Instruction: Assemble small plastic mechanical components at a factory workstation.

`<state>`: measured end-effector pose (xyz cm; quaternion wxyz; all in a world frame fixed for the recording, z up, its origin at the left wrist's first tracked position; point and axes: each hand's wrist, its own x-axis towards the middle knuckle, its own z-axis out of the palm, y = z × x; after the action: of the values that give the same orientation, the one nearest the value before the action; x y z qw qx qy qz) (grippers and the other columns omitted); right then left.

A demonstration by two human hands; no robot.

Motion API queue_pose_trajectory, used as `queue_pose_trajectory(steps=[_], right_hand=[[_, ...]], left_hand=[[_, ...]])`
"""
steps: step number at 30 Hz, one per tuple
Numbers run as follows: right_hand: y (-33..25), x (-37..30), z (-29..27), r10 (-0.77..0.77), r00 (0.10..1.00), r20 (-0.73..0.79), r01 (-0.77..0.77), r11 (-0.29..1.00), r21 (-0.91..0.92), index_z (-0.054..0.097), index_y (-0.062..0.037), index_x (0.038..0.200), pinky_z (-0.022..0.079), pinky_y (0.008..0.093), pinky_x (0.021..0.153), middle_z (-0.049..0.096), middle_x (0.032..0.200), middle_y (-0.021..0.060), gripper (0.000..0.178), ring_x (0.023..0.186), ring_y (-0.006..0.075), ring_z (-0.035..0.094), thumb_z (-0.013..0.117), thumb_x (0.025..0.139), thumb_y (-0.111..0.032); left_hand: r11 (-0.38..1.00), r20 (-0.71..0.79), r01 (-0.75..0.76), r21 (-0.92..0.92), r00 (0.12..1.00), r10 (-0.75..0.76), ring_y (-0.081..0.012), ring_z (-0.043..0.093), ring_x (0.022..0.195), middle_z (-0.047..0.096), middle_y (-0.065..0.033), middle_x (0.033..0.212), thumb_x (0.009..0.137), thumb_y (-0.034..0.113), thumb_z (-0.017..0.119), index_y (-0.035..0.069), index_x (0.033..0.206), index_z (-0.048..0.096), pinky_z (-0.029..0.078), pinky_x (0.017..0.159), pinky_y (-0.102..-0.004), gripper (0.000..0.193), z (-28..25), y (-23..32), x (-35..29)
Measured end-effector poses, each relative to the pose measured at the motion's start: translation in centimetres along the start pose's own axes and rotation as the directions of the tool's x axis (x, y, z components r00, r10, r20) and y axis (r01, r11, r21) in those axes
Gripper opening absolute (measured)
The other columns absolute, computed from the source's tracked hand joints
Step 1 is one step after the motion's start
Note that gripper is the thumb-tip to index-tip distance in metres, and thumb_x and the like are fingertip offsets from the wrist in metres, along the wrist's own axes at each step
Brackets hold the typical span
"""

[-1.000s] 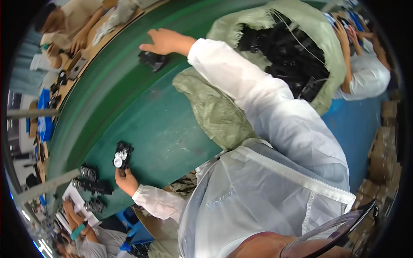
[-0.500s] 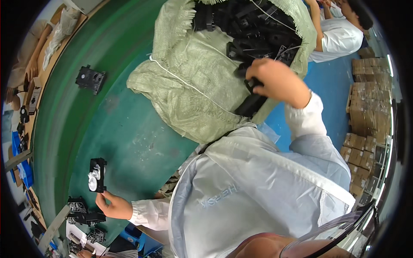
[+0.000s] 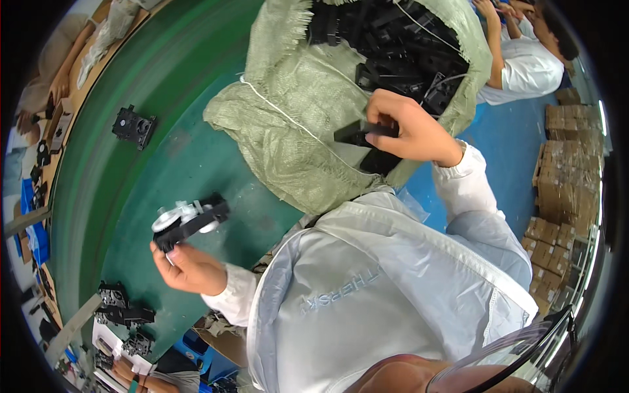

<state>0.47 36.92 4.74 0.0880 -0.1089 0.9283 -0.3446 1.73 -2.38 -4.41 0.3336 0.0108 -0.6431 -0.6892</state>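
A black plastic part with white gears [image 3: 191, 226] is pinched at its near-left end by my left hand [image 3: 191, 270], raised over the green table. Above the edge of a woven pale green sack [image 3: 288, 111], my right hand [image 3: 414, 128] grips a dark rectangular plastic part [image 3: 352, 133] between thumb and fingers. The sack gapes wide, with a heap of black plastic parts [image 3: 400, 52] inside it. Part of the piece in my right hand is hidden by the fingers.
One black assembly [image 3: 133, 127] lies on the green belt [image 3: 187, 59] at the far left. Several black assemblies [image 3: 121, 313] sit at the near left by a metal bar [image 3: 72, 331]. Other people work on both sides. Cartons [image 3: 571, 150] are stacked at the right.
My left hand has moved up and right, and its geared part has turned from upright to slanting. My right hand has drawn a dark part out to the left over the sack's edge.
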Motion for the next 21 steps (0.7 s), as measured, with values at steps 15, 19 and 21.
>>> queue_pose_trajectory(steps=[15,19,21], right_hand=[[-5.2,5.2,8.9,-0.288,0.929,0.233,-0.094,0.425,0.9,0.018,-0.0078,0.157,0.04,0.0334,0.103,0.049,0.139,0.0111,0.085,0.126,0.0166,0.047,0.068,0.09,-0.027],[-7.1,6.2,8.7,-0.47,0.881,0.062,0.422,0.838,0.346,0.041,-0.0106,0.144,0.034,0.0408,0.111,0.042,0.147,0.0152,0.077,0.137,0.0299,0.039,0.076,0.076,-0.001],[-7.5,6.5,9.2,-0.597,0.797,-0.087,0.586,0.8,-0.128,0.058,-0.019,0.127,0.035,0.0501,0.109,0.037,0.149,0.0205,0.067,0.13,0.0404,0.044,0.073,0.066,0.005]], left_hand=[[0.45,0.219,0.371,-0.812,0.909,-0.354,-0.0194,0.05,0.07,0.062,-0.0049,0.098,0.095,0.038,0.052,0.009,0.095,0.055,0.038,0.062,-0.0338,0.029,7.3,-0.7,-0.7],[0.164,0.349,0.433,-0.886,0.858,-0.376,-0.0162,0.043,0.068,0.062,-0.0054,0.087,0.09,0.033,0.055,0.001,0.095,0.064,0.034,0.065,-0.033,0.034,7.3,-0.6,-0.7],[0.157,0.334,0.415,-0.896,0.865,-0.374,-0.0159,0.043,0.068,0.062,-0.0054,0.087,0.089,0.033,0.055,0.0,0.096,0.064,0.034,0.064,-0.033,0.035,7.1,-0.8,-0.7]])
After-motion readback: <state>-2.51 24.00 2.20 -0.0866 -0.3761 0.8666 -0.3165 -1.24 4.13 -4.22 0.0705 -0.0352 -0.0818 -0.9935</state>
